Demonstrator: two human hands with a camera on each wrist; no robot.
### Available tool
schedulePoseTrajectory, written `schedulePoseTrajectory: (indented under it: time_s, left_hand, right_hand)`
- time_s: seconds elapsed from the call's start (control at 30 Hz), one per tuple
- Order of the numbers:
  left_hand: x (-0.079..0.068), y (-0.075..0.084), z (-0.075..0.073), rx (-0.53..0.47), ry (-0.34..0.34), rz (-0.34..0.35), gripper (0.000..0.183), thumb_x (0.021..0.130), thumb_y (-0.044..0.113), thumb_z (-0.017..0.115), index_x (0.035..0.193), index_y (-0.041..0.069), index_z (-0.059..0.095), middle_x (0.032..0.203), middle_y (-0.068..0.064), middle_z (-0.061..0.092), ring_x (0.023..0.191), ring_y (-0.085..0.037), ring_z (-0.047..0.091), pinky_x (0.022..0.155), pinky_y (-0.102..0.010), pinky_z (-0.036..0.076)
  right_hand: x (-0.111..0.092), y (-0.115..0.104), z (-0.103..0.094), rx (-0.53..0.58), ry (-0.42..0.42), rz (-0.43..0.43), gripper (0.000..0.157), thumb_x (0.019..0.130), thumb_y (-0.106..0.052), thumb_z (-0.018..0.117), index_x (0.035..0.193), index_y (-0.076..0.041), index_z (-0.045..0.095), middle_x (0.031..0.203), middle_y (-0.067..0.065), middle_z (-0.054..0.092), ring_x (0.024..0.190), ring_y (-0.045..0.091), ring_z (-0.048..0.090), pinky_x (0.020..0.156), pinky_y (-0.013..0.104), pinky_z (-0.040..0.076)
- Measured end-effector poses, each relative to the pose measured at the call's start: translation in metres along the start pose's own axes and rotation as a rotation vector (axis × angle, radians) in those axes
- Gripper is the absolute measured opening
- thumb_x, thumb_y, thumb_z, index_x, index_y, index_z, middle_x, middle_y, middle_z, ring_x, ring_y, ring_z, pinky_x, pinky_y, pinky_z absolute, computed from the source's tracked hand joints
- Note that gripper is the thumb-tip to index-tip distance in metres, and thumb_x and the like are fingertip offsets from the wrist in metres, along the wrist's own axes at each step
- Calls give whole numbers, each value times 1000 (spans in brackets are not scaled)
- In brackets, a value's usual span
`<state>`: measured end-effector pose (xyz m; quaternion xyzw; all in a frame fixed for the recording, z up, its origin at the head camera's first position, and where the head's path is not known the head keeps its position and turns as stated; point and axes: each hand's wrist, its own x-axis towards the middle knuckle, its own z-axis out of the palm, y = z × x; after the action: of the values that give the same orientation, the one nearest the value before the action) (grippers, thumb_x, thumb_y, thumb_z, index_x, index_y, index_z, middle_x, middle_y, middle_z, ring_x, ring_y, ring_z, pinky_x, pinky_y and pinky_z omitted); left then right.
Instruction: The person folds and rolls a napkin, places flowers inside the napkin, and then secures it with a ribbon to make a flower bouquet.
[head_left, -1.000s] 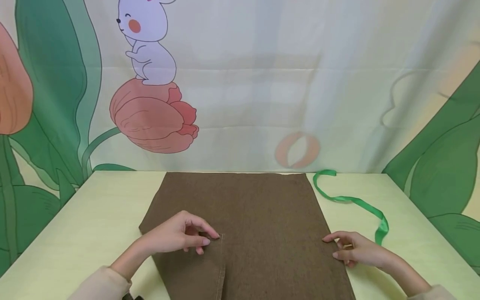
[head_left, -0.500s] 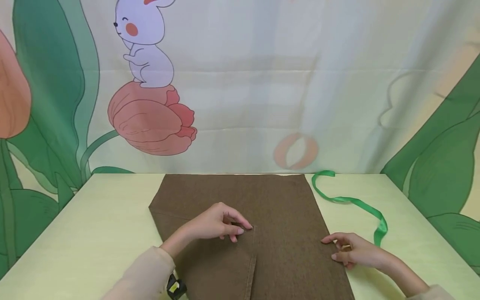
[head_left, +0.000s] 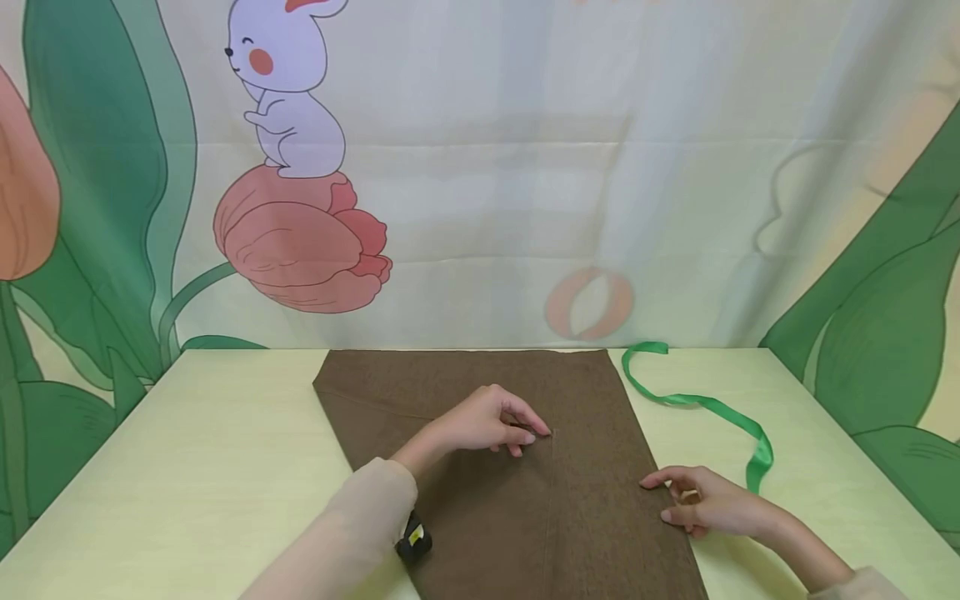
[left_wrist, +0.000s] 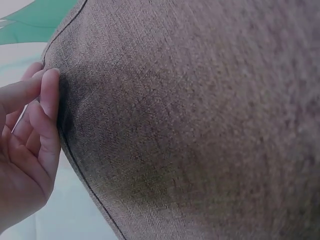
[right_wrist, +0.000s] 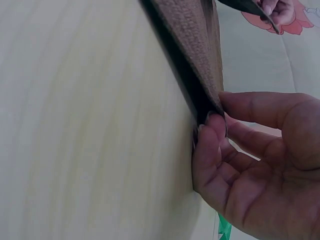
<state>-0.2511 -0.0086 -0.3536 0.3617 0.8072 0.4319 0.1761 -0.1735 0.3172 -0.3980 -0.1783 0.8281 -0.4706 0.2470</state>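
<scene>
A brown cloth lies on the table, its left side turned over toward the right in the head view. My left hand pinches the hemmed edge of this turned-over part and holds it raised; the left wrist view shows thumb and fingertips on the hem of the cloth. At the cloth's right edge, my right hand pinches the border. From the right wrist, that edge of the cloth appears between thumb and fingers, slightly lifted off the tabletop. Part of the lower layer is hidden under the fold.
A green ribbon curls along the table at the right, passing behind my right hand. The pale table ends at a printed curtain. A small black device sits by my left sleeve.
My left hand has moved right and farther back, drawing the hemmed edge over more of the cloth. The right hand has stayed at the right edge.
</scene>
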Motion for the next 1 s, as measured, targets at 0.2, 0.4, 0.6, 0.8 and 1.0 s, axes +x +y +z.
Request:
schedulePoseTrajectory:
  time_s: [0.2, 0.4, 0.6, 0.8, 1.0]
  left_hand:
    - [20, 2, 7, 36, 13, -31, 17, 85, 6, 63, 98, 13, 71, 76, 3, 68, 59, -10, 61, 46, -20, 40]
    - [34, -4, 15, 37, 22, -57, 16, 84, 3, 62, 96, 10, 71, 78, 1, 68, 59, -13, 61, 46, -20, 39]
    - [38, -12, 24, 42, 25, -125, 17, 84, 1, 62, 95, 10, 71, 82, 2, 66, 58, -10, 60, 49, -20, 42]
    - [37, -16, 29, 86, 18, -161, 21, 82, -3, 62, 98, 9, 70, 98, -4, 65, 61, -9, 57, 51, -20, 44]
    - [37, -15, 29, 244, -6, -152, 27, 79, 2, 67, 104, 14, 69, 115, -2, 62, 106, -15, 55, 82, -28, 45]
  right_hand:
    - [0, -1, 0, -9, 2, -5, 40, 86, -6, 59, 121, 10, 46, 80, 4, 38, 53, 7, 45, 48, 20, 40]
    - [-1, -2, 1, -20, 7, -12, 40, 86, -6, 59, 121, 10, 46, 80, 5, 38, 53, 7, 45, 48, 20, 40]
    - [-1, -1, 2, -33, 13, -23, 40, 86, -6, 59, 120, 11, 46, 80, 4, 39, 53, 6, 45, 48, 20, 40]
    - [-1, -2, 3, -40, 18, -28, 40, 85, -5, 59, 120, 10, 46, 80, 4, 38, 53, 6, 46, 48, 20, 41]
    - [-2, -3, 3, -42, 24, -24, 40, 85, -5, 59, 120, 10, 47, 80, 4, 38, 53, 7, 46, 48, 20, 41]
